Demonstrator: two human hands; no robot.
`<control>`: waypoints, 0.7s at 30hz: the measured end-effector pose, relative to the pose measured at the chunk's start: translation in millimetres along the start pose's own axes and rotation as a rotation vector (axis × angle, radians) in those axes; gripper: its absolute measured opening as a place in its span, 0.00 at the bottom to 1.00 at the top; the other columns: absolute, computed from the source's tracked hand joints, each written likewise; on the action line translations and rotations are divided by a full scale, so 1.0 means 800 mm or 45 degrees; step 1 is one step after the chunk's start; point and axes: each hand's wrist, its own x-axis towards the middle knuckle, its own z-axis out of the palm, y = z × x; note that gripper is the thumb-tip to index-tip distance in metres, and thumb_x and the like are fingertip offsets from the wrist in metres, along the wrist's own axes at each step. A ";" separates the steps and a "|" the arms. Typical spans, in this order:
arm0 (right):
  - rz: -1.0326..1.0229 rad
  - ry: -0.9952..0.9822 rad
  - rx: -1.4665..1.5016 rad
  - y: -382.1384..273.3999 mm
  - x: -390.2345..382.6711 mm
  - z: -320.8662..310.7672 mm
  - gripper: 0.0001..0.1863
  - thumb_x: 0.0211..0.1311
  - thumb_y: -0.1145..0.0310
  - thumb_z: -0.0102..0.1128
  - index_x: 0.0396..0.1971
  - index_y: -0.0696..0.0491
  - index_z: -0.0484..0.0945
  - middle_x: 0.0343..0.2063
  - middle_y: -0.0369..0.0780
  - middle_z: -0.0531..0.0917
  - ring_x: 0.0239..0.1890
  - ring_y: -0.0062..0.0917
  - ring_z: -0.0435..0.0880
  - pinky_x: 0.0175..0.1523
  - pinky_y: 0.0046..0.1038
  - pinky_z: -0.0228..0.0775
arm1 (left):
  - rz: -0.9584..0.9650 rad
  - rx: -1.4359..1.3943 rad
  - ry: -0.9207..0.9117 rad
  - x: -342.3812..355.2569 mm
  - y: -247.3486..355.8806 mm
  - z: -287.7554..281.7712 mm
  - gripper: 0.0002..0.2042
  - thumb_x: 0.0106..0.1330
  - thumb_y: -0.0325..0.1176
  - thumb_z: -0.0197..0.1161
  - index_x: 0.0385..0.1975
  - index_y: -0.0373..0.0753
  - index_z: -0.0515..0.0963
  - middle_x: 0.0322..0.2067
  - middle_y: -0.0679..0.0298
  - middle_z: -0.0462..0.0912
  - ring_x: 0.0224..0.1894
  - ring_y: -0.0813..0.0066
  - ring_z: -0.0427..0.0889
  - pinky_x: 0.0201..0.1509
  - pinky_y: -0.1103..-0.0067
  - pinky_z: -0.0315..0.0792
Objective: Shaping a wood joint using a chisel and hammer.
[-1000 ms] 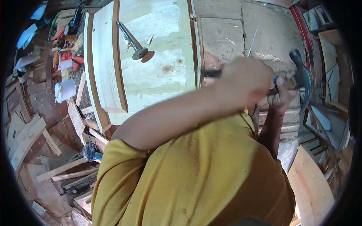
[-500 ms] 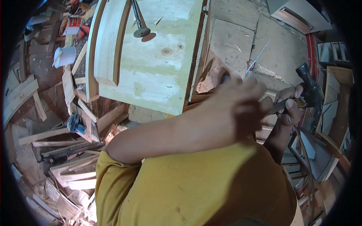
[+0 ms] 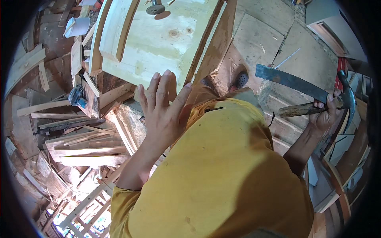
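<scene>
My right hand [image 3: 323, 109] grips a claw hammer [image 3: 301, 109] by its wooden handle close to the head. The same hand holds a long, flat, dark metal strip [image 3: 291, 82], slightly curved, which reaches leftward above the handle. My left hand [image 3: 164, 99] holds nothing; its fingers are spread by the near edge of a pale wooden panel [image 3: 158, 51]. Whether the fingertips touch that edge I cannot tell. Curved wooden trim [image 3: 117, 31] runs along the panel's left side. A metal piece with a round disc end [image 3: 155, 8] is on the panel's far part.
Wood offcuts [image 3: 89, 150] lie heaped on the left, with a blue power tool [image 3: 78, 96] above them. A white bucket [image 3: 77, 27] stands at the far left. A thin pale stick [image 3: 287, 57] lies on the floor slabs. Wooden frames [image 3: 351, 158] stand at the right.
My left hand has moved from beside my right hand to the panel's near edge and opened. The metal strip now shows at full length in my right hand. The view has shifted.
</scene>
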 end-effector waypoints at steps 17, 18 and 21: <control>-0.040 -0.190 -0.078 -0.008 0.009 0.061 0.11 0.60 0.80 0.50 0.42 0.56 0.63 0.20 0.38 0.71 0.18 0.19 0.71 0.26 0.22 0.69 | 0.130 -0.193 0.419 0.002 0.012 -0.008 0.23 0.53 0.36 0.70 0.50 0.43 0.75 0.57 0.55 0.71 0.61 0.52 0.67 0.66 0.53 0.54; -0.006 -0.212 -0.068 -0.010 0.023 0.058 0.11 0.60 0.80 0.50 0.42 0.55 0.63 0.21 0.38 0.71 0.18 0.19 0.71 0.26 0.22 0.69 | 0.021 -0.192 0.333 0.002 0.013 -0.007 0.23 0.53 0.36 0.70 0.50 0.43 0.75 0.57 0.55 0.71 0.61 0.52 0.67 0.66 0.53 0.54; 0.075 -0.363 -0.040 -0.005 0.085 0.047 0.11 0.62 0.80 0.49 0.42 0.54 0.62 0.22 0.37 0.70 0.19 0.18 0.70 0.27 0.21 0.68 | -0.458 -0.199 0.442 0.026 0.019 0.003 0.20 0.53 0.33 0.70 0.47 0.36 0.77 0.53 0.53 0.74 0.58 0.52 0.70 0.60 0.67 0.65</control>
